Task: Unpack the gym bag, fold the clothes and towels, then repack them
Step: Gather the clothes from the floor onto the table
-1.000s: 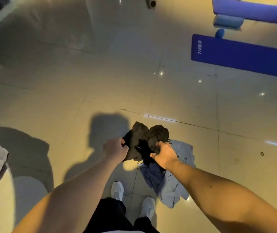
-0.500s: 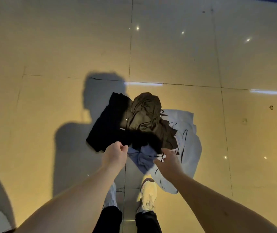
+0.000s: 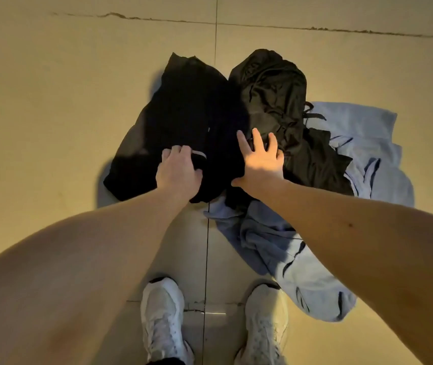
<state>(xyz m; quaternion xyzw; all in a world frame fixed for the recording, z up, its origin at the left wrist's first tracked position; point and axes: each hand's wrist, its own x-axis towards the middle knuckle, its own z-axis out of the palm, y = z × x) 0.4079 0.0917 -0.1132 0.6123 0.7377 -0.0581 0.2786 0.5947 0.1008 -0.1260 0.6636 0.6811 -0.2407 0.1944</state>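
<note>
The black garment (image 3: 184,111) is spread on the floor (image 3: 52,101), long axis pointing away; its near edge is clutched by the left grip (image 3: 178,169), its right side pressed by the flat, spread right grip (image 3: 260,159)

- Single head view, wide-angle, worn by the person; faces steeply down onto the floor (image 3: 52,101).
- Clothes pile (image 3: 197,114) near, mid-frame; wearer's shoes (image 3: 162,312) below it, at bottom edge.

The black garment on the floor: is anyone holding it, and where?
The left hand grips the black garment at its near edge; the right hand only rests flat on it, fingers spread.
</note>
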